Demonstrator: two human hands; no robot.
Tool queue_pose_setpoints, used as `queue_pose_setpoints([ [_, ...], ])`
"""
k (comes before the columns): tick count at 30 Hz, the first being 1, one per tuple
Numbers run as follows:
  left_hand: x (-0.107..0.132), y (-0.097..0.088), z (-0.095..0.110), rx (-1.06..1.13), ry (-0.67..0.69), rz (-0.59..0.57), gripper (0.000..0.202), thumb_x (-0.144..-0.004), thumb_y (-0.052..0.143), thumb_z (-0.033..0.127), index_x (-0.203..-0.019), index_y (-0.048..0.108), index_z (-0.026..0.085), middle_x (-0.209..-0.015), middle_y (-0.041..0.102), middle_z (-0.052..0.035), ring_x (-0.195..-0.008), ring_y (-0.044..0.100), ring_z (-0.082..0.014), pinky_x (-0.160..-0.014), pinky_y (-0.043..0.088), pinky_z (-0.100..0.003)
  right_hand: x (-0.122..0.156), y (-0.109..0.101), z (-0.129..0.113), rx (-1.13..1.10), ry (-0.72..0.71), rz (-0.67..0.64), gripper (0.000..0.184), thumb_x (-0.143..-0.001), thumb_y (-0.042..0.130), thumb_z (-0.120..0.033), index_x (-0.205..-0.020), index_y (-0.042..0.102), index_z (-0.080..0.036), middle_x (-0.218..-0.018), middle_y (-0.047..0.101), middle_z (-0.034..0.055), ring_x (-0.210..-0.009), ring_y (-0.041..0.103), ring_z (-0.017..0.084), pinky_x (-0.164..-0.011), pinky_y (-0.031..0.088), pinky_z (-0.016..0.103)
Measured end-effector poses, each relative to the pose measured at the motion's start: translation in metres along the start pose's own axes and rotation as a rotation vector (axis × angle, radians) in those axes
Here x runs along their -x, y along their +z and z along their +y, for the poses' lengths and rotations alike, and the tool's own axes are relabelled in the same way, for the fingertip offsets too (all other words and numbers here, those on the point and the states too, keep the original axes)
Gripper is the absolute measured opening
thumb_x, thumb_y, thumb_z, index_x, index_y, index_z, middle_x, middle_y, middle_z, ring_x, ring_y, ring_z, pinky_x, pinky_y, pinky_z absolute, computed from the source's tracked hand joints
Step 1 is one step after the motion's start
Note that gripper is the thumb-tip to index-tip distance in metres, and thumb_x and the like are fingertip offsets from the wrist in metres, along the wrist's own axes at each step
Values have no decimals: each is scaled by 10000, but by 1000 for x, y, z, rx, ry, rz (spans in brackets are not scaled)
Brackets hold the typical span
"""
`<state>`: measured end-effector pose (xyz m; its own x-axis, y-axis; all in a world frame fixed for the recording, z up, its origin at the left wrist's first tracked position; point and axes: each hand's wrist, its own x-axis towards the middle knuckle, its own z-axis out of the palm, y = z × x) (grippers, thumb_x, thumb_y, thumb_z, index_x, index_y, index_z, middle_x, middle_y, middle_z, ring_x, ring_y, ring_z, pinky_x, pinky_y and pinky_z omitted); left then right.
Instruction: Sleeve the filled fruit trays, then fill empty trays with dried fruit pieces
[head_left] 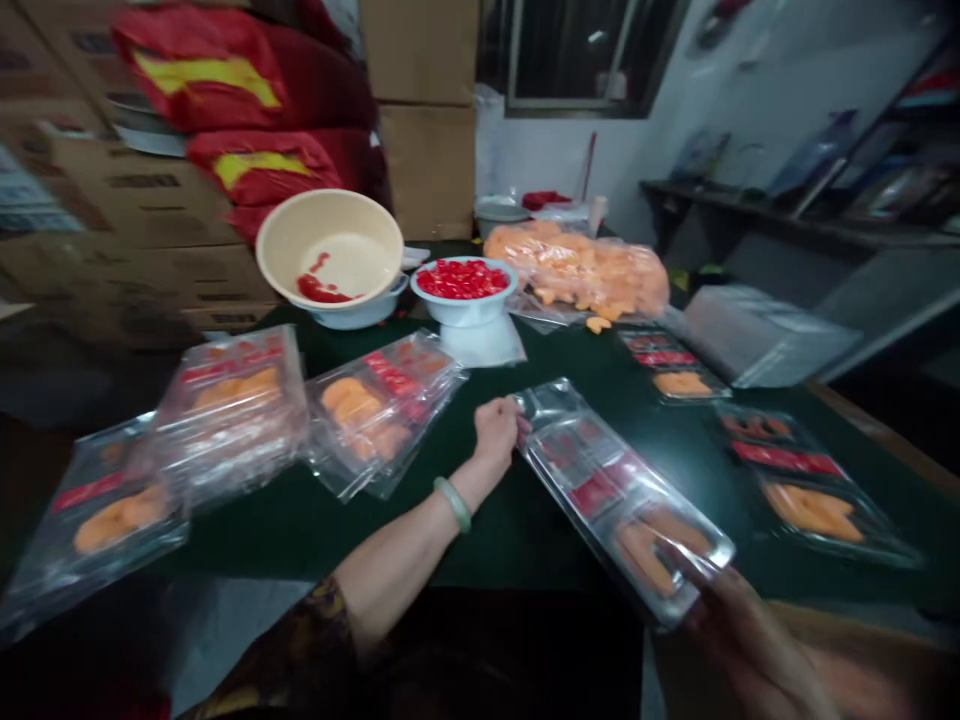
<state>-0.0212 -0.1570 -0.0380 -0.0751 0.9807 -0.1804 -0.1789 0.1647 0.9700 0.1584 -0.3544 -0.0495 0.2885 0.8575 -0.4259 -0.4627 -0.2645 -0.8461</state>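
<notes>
A clear plastic package [600,490] is held tilted over the green table. Inside it are an orange curved piece, a red label and small reddish pieces. My left hand [497,432], with a pale green bangle at the wrist, is closed on the package's far left corner. At the near right end, my right hand [739,620] grips the package, its fingers partly hidden and smeared by motion. Similar filled packages lie right of it, one nearer [810,480] and one farther back [671,365]. Left of my left hand rests another filled package [375,410] in a loose clear bag.
A stack of bagged packages [232,410] covers the table's left side. Behind stand a cream basin [330,210], a white bowl of red pieces [465,310] and a big bag of orange pieces [577,265]. Clear trays [757,335] are piled at right. Cartons [427,170] rise behind.
</notes>
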Motion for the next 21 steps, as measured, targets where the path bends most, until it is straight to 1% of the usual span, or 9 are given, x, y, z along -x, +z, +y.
queue_pose_setpoints([
  [4, -22, 7, 1, -23, 22, 27, 254, -833, 449, 221, -593, 497, 155, -327, 378, 63, -268, 300, -63, -321, 192, -187, 14, -11, -6, -86, 86, 262, 273, -527, 832, -275, -717, 665, -174, -594, 661, -5, -408, 527, 99, -342, 424, 181],
  [7, -26, 8, 11, -15, 51, 27, 114, -778, 483, 145, -680, 541, 137, -337, 389, 71, -281, 304, -59, -324, 181, -180, 25, -17, -12, -106, 106, 342, 295, -446, 860, -256, -643, 656, -174, -620, 682, 8, -434, 553, 112, -339, 434, 177],
  [8, -25, 7, 17, -7, 60, 14, 68, -748, 495, 113, -754, 561, 130, -348, 400, 77, -289, 315, -59, -329, 189, -176, 28, -20, -14, -103, 115, 349, 296, -438, 862, -246, -641, 658, -176, -624, 686, 8, -438, 558, 114, -346, 443, 177],
  [10, -22, 4, 30, 5, 73, -41, 257, -687, 519, 66, -929, 576, 130, -376, 432, 83, -305, 341, -63, -342, 216, -173, 33, -25, -16, -115, 126, 358, 291, -437, 861, -234, -643, 662, -182, -619, 687, 7, -447, 569, 119, -365, 461, 179],
  [12, -19, 0, 46, 25, 77, -166, 396, -656, 547, 68, -1044, 577, 148, -415, 475, 73, -326, 377, -69, -356, 254, -179, 36, -28, -14, -154, 139, 363, 279, -447, 856, -232, -642, 662, -186, -612, 688, 9, -466, 591, 137, -385, 481, 191],
  [15, -15, -7, 72, 95, 59, -346, 271, -648, 573, 104, -908, 645, 130, -443, 489, 42, -362, 419, -76, -375, 311, -191, 36, -29, -8, -206, 180, 297, 289, -488, 839, -223, -727, 680, -186, -691, 713, 31, -546, 643, 182, -465, 531, 236],
  [17, -11, -12, 90, 141, 51, -357, 124, -653, 553, 95, -737, 642, 113, -453, 487, 26, -396, 446, -73, -410, 372, -195, 36, -28, -2, -231, 204, 234, 307, -496, 834, -210, -760, 679, -183, -715, 717, 38, -583, 659, 200, -508, 544, 256],
  [19, -2, -19, 110, 179, 60, -358, 118, -680, 515, 94, -690, 632, 104, -546, 561, -16, -516, 547, -96, -520, 470, -218, 36, -26, 3, -272, 215, 200, 299, -494, 837, -205, -742, 671, -178, -707, 715, 36, -585, 661, 200, -530, 546, 261],
  [21, 15, -26, 130, 178, 86, -433, 181, -704, 481, 83, -763, 652, 89, -739, 648, -68, -744, 634, -156, -687, 523, -278, 38, -20, 7, -316, 234, 154, 278, -510, 834, -196, -732, 670, -170, -703, 712, 36, -585, 662, 193, -550, 545, 260],
])
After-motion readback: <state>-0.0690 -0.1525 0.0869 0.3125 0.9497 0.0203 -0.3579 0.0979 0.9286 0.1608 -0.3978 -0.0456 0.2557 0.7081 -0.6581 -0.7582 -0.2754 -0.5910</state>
